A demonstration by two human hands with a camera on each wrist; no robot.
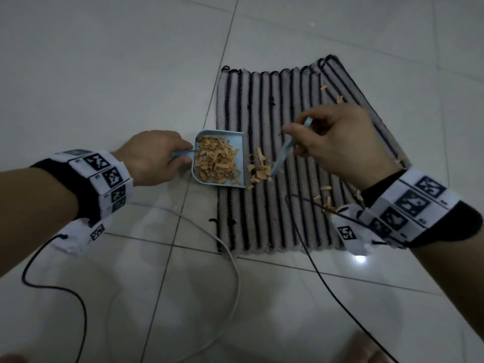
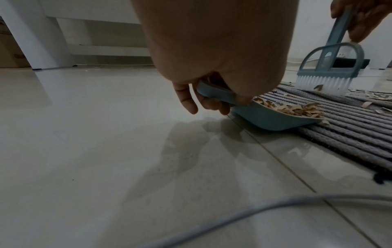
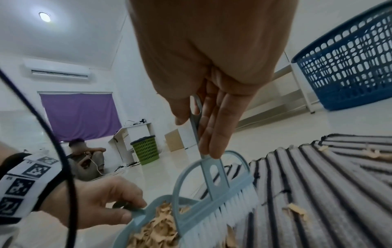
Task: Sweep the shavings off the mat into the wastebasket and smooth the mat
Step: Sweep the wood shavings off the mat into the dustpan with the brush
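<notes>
Cables [image 1: 233, 260] trail across the tiled floor [image 1: 104, 74] nearest me. My left hand [image 1: 154, 155] grasps the handle of the dustpan [image 1: 235, 137], whose lip rests on the left edge of the mat [image 1: 262, 221]; shavings [image 1: 217, 159] fill it. My right hand [image 1: 340, 145] pinches the brush [image 1: 281, 157] handle, bristles down on the mat just beside the pan's mouth, a small heap between them. Loose shavings lie scattered on the mat's right side. Farther off, a blue basket [image 3: 347, 67] stands beyond the mat; a green basket [image 3: 146, 149] stands well apart.

Right hand [image 3: 203, 94] on brush [image 3: 212, 198], bristles beside shavings-filled dustpan [image 3: 135, 224]
</notes>
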